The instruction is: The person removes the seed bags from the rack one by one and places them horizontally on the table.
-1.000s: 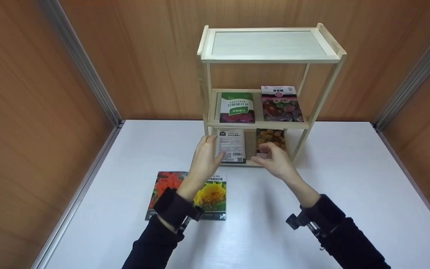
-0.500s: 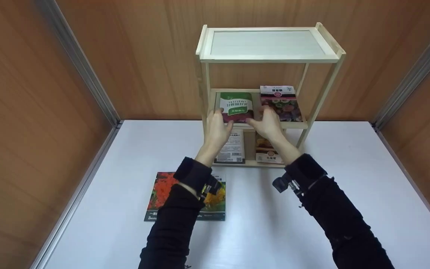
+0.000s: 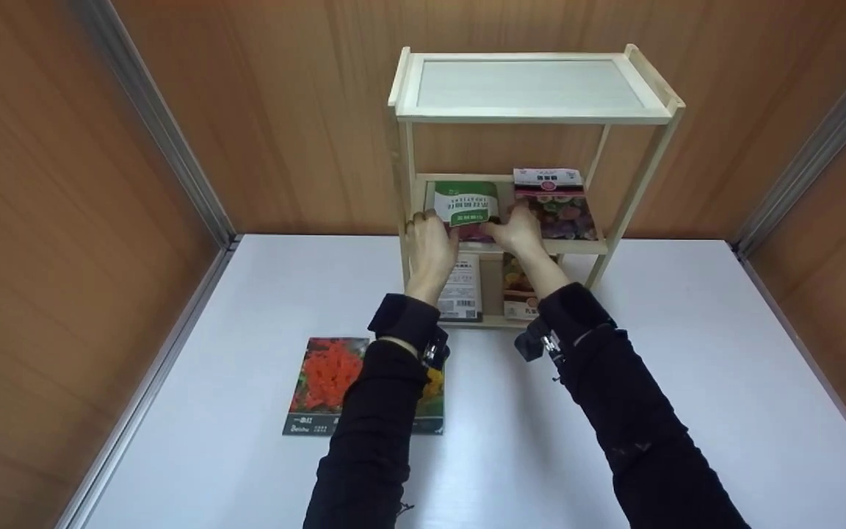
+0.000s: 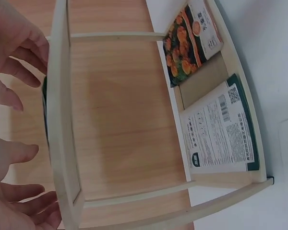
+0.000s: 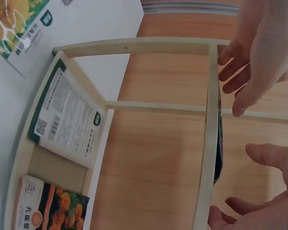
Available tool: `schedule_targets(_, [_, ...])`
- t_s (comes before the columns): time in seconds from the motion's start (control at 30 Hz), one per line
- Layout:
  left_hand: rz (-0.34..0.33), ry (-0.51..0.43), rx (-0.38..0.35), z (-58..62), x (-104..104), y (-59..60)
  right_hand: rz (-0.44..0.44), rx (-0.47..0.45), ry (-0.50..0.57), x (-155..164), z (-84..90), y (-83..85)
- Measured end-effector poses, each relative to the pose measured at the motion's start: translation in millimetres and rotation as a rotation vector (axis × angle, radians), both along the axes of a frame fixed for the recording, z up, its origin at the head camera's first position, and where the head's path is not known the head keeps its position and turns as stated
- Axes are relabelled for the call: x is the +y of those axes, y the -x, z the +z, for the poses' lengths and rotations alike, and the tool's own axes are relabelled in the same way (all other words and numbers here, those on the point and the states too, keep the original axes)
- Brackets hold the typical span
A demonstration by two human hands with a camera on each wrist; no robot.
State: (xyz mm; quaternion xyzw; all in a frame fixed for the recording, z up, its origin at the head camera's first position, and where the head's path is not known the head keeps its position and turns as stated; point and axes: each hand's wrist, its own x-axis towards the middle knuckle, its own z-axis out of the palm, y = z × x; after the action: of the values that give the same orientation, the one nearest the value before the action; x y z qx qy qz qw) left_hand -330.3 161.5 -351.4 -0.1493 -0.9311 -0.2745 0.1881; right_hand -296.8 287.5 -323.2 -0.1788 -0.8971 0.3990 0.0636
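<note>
Reaching into the rack's [image 3: 533,117] middle shelf, both hands flank the green packet [image 3: 466,208]. Left hand [image 3: 429,246] and right hand [image 3: 520,234] touch its near corners, fingers loosely spread, gripping nothing.

Your head camera looks forward and down at the wooden shelf rack [image 3: 533,184] from a short way back. Both wrist cameras sit close beneath its middle shelf, sharing the bottom shelf's seed packets [image 4: 221,129].

text: we read no words clearly | barcode and QR code: white packet [image 4: 221,129], bottom shelf left | green packet [image 3: 465,208] label: characters too blurred
</note>
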Motion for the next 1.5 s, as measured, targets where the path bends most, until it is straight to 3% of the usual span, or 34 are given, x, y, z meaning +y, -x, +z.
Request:
schedule_targets(0.07, [0.019, 0.046, 0.007, -2.1, 2, 0.4, 0.013, -0.005, 0.005, 5, -4.9, 4.7])
schedule_targets(0.17, [0.039, 0.080, -0.005, -4.0, 5, -0.1, -0.010, 0.039, -0.026, 35, -51.1, 48.9])
schedule_targets(0.3, [0.039, 0.034, -0.022, -3.2, 8, -1.5, -0.031, 0.075, -0.060, 71, -109.9, 109.4])
schedule_targets(0.4, [0.028, -0.049, -0.016, -1.3, 7, -2.6, 0.003, 0.016, 0.048, 51, -73.4, 77.9])
schedule_targets(0.53, [-0.010, -0.203, -0.030, 1.1, 3, -4.3, -0.007, -0.037, 0.177, 12, -5.9, 13.4])
schedule_targets(0.63, [-0.040, -0.302, -0.053, 3.4, -1, -5.4, -0.034, -0.020, 0.187, 5, 5.5, 0.2])
schedule_targets(0.83, [-0.059, -0.449, -0.066, 7.7, -9, -6.9, -0.053, 0.023, 0.233, 8, -3.0, -7.3])
schedule_targets(1.0, [-0.091, -0.613, -0.132, 7.7, -16, -12.2, -0.038, 0.094, 0.309, 16, -16.5, -15.6])
schedule_targets(1.13, [-0.104, -0.681, -0.175, 6.3, -23, -20.1, 0.000, 0.105, 0.407, 15, -17.3, -31.2])
schedule_targets(1.33, [-0.178, -0.714, -0.223, 2.4, -32, -41.2, 0.078, 0.178, 0.574, 19, -27.1, -61.8])
schedule_targets(1.5, [-0.268, -0.741, -0.242, -8.2, -39, -65.5, 0.154, 0.217, 0.669, 30, -42.4, -90.0])
